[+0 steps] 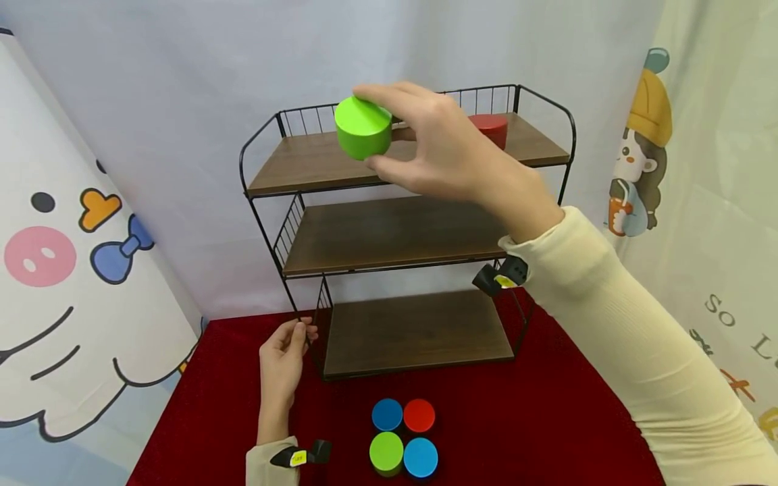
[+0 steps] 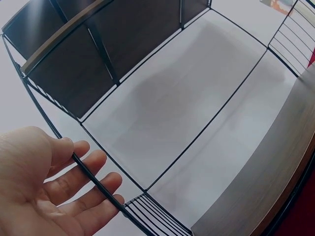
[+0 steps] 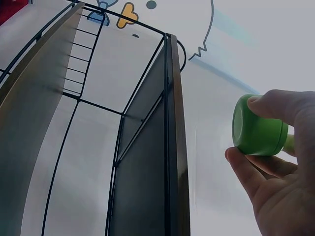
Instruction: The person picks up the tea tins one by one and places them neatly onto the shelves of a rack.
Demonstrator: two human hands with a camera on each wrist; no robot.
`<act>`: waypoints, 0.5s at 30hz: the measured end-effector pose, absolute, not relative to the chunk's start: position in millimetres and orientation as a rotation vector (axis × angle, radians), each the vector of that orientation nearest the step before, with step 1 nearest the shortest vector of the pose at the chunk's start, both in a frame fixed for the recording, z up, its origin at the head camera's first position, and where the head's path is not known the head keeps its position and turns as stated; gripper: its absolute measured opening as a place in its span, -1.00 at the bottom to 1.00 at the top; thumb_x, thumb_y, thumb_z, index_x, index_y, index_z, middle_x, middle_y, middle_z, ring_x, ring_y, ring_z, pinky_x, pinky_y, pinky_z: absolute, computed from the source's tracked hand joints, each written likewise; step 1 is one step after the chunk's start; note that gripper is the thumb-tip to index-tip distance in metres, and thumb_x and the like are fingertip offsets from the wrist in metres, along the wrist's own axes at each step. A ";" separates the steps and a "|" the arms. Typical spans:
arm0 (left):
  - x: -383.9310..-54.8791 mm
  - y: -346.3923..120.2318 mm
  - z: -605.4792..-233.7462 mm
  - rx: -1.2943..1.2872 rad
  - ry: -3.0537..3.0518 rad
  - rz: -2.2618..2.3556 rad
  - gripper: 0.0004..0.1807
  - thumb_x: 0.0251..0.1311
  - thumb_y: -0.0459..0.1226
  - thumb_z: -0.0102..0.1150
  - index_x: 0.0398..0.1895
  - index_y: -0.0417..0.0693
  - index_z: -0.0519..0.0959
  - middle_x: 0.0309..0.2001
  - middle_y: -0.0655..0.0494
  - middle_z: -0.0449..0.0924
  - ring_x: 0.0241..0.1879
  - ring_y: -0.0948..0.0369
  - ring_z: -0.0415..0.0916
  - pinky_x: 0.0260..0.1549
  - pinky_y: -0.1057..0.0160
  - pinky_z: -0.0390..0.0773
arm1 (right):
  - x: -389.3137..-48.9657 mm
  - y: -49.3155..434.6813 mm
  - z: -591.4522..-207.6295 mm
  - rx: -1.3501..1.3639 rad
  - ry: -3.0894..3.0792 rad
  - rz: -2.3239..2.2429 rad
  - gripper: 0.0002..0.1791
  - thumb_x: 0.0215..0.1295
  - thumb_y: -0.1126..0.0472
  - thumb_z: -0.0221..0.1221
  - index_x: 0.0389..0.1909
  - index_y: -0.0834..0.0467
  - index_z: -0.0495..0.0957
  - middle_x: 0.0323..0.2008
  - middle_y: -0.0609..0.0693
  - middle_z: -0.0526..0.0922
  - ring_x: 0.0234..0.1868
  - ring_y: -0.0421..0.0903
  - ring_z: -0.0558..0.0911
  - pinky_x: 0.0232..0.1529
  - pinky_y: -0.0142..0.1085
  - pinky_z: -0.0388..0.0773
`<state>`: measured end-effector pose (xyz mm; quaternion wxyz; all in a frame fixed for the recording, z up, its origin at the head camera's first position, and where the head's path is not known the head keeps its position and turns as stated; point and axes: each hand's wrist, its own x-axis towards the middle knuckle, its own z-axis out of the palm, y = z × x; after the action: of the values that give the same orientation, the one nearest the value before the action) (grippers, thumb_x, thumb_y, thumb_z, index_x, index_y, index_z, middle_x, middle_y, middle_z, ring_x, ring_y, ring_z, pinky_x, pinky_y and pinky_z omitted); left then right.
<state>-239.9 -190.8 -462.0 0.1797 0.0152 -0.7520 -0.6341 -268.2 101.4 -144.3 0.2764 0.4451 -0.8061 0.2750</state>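
My right hand [image 1: 434, 138] holds a bright green round tub [image 1: 363, 128] between thumb and fingers, in front of the top shelf board [image 1: 310, 156]. In the right wrist view the green tub [image 3: 258, 129] is tipped sideways, its flat end turned away from the palm. Low on the left side, my left hand [image 1: 286, 347] grips the thin black front post of the shelf rack; the left wrist view shows the post [image 2: 91, 178] running between thumb and fingers. A red tub [image 1: 491, 129] stands on the top board at the right, partly hidden behind my right arm.
On the dark red cloth [image 1: 231, 405] before the rack stand a dark blue tub [image 1: 387, 414], a red tub [image 1: 419, 415], a green tub [image 1: 386, 452] and a light blue tub [image 1: 421, 457]. The rack has a middle board [image 1: 389, 233] and a bottom board [image 1: 419, 334].
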 end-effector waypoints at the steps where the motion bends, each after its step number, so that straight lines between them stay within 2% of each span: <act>1: -240.0 -190.8 -462.1 0.041 -2.124 -1.794 -0.61 0.57 -0.15 0.03 0.10 -0.33 0.62 -0.02 -0.30 0.70 -0.14 0.38 0.68 -0.04 0.50 0.61 | -269.7 99.7 -144.2 1.192 -2.179 0.738 -0.33 0.30 0.28 0.33 0.42 0.31 0.39 0.28 0.18 0.55 0.22 -0.06 0.57 0.19 -0.35 0.60; 15: -241.3 -189.4 -464.3 0.023 -2.133 -1.784 -0.60 0.57 -0.10 0.04 0.12 -0.26 0.64 -0.01 -0.26 0.71 -0.11 0.35 0.68 -0.02 0.52 0.59 | -294.9 72.3 -145.6 1.172 -2.358 0.726 -0.33 0.34 0.21 0.31 0.43 0.27 0.38 0.26 0.12 0.57 0.13 -0.09 0.57 0.21 -0.34 0.56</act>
<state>-241.3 -189.4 -464.3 0.1793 0.0080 -0.7546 -0.6312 -294.9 72.3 -145.6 0.2037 0.4200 -0.8453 0.2601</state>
